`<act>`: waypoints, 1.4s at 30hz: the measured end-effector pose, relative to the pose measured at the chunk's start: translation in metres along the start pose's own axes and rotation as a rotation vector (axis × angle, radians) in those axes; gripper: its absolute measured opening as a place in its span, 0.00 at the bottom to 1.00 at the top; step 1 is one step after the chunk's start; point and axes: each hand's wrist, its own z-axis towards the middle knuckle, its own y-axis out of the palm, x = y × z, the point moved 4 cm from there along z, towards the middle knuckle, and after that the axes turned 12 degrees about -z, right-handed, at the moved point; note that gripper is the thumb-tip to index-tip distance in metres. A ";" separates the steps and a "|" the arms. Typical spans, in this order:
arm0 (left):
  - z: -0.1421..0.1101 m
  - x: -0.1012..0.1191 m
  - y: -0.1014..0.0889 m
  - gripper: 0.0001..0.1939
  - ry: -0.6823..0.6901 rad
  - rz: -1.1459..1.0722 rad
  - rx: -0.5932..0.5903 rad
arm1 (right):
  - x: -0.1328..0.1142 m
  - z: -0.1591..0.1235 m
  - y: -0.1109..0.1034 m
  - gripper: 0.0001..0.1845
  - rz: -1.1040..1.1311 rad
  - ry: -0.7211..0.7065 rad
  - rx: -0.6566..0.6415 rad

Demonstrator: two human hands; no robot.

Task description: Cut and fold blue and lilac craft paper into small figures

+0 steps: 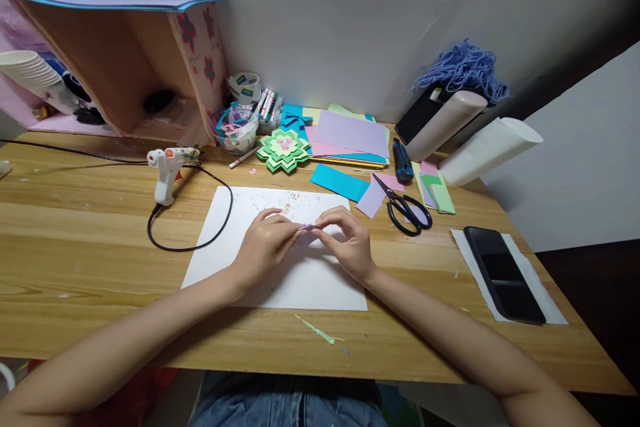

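Between the fingertips of both hands is a small piece of purple paper [309, 227], seen nearly edge-on, so its shape is hard to make out. My left hand [267, 240] pinches its left side, and my right hand [349, 240] pinches its right side. Both are held over a white sheet of paper [320, 290] lying on the wooden table. Tiny coloured scraps dot the sheet's far part. Beyond it sits a layered green paper flower [283, 149] with a pink centre. Black-handled scissors [404, 205] lie to the right of my right hand.
A white glue gun [167, 173] with a looping black cord stands at left. Coloured paper [353, 133], a blue strip [340, 181], a utility knife [403, 161] and a tub of scraps [237, 130] lie behind. A phone [503, 273] is at right; an open box [195, 60] stands back left.
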 end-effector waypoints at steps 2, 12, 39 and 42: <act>-0.001 0.001 -0.002 0.10 0.042 0.018 0.060 | -0.002 -0.001 -0.001 0.05 -0.030 -0.039 0.020; 0.002 0.011 -0.009 0.08 0.104 -0.124 0.154 | -0.004 -0.006 -0.004 0.07 -0.019 -0.110 0.070; -0.002 0.005 -0.005 0.06 -0.067 -0.277 0.224 | -0.002 -0.002 0.000 0.06 -0.025 0.006 -0.012; -0.002 0.007 -0.007 0.06 0.007 -0.220 0.216 | -0.003 -0.002 0.000 0.06 -0.052 -0.013 -0.027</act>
